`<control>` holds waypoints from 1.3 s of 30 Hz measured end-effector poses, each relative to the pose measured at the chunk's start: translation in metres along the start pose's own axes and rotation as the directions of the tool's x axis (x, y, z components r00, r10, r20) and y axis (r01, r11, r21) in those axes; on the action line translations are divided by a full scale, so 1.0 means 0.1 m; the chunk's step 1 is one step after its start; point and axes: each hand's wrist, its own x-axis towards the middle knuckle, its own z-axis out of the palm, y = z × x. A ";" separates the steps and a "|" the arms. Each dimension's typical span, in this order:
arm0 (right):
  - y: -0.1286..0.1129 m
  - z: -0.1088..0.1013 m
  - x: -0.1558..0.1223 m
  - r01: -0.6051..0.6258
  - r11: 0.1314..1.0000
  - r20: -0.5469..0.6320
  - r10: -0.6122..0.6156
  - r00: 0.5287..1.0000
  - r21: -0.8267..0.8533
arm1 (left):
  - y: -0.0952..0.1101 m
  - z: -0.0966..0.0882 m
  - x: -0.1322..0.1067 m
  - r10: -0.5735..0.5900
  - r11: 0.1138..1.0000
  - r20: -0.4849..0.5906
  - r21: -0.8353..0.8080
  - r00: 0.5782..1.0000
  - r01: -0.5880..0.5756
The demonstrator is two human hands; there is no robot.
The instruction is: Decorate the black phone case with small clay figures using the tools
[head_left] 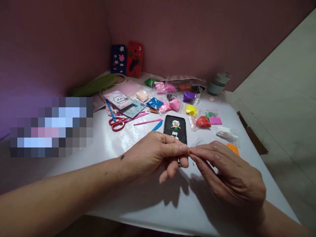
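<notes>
My left hand (158,151) reaches in from the left, thumb and index finger pressed together. Its fingertips meet those of my right hand (229,168), which pinches from the other side. Whatever sits between the fingertips is too small to make out. Beneath and behind the hands lies a black phone case (184,123) with a white, green and pink figure (175,125) and a white shape on it. My left hand covers its lower part. A blue modelling tool (158,125) and a pink modelling tool (148,121) lie left of the case.
Red-handled scissors (117,124) and decorated booklets (119,99) lie left. Several clay packets surround the case, among them yellow (191,110), red (203,121), blue (155,103) and orange (232,149). Blue (118,59) and red (135,59) decorated cases lean against the back wall. A jar (218,84) stands back right.
</notes>
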 end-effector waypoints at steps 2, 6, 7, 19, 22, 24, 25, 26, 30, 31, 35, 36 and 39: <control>0.01 0.00 0.00 0.004 1.000 -0.005 -0.004 1.000 0.011 | 0.00 0.00 0.00 -0.008 1.000 0.005 0.000 1.000 0.008; 0.02 0.00 0.01 -0.001 1.000 -0.014 0.001 1.000 0.031 | 0.01 0.01 0.00 -0.007 1.000 -0.009 -0.023 1.000 0.006; 0.02 0.01 0.01 -0.008 0.999 -0.009 0.008 1.000 0.031 | 0.01 0.01 0.00 -0.005 0.999 -0.014 -0.033 1.000 0.005; 0.05 -0.01 -0.04 0.227 0.944 0.110 -0.205 0.972 -0.241 | 0.03 0.05 -0.02 -0.005 0.972 -0.142 0.232 0.990 0.038; 0.03 -0.02 -0.03 0.255 0.928 0.121 -0.230 0.966 -0.271 | 0.04 0.06 -0.03 0.017 0.941 -0.161 0.335 0.987 0.038; 0.01 -0.02 -0.01 0.241 0.935 0.103 -0.221 0.970 -0.259 | 0.04 0.06 -0.04 0.040 0.920 -0.184 0.390 0.982 0.036; 0.00 -0.02 0.00 0.212 0.948 0.089 -0.196 0.977 -0.238 | 0.04 0.06 -0.05 0.051 0.917 -0.186 0.398 0.981 0.028; -0.01 -0.02 0.02 0.163 0.965 0.073 -0.151 0.986 -0.204 | 0.04 0.06 -0.05 0.058 0.921 -0.177 0.389 0.983 0.016; -0.01 -0.02 0.06 -0.209 0.977 0.032 0.208 0.978 0.038 | 0.04 0.04 -0.06 0.078 0.968 -0.099 0.247 0.992 -0.051; 0.01 -0.02 0.06 -0.315 0.942 0.038 0.313 0.949 0.112 | 0.04 0.04 -0.06 0.077 0.977 -0.085 0.204 0.993 -0.058; 0.09 -0.03 0.07 -0.652 0.603 0.210 0.640 0.739 0.460 | 0.03 0.00 -0.02 0.047 0.998 -0.049 0.048 0.998 -0.044; 0.11 -0.03 0.08 -0.695 0.483 0.276 0.677 0.682 0.533 | 0.03 -0.01 -0.01 0.043 0.999 -0.042 0.024 0.998 -0.042; 0.15 -0.02 0.09 -0.732 0.211 0.423 0.700 0.576 0.648 | 0.01 -0.03 0.01 0.048 0.999 -0.029 -0.006 0.998 -0.048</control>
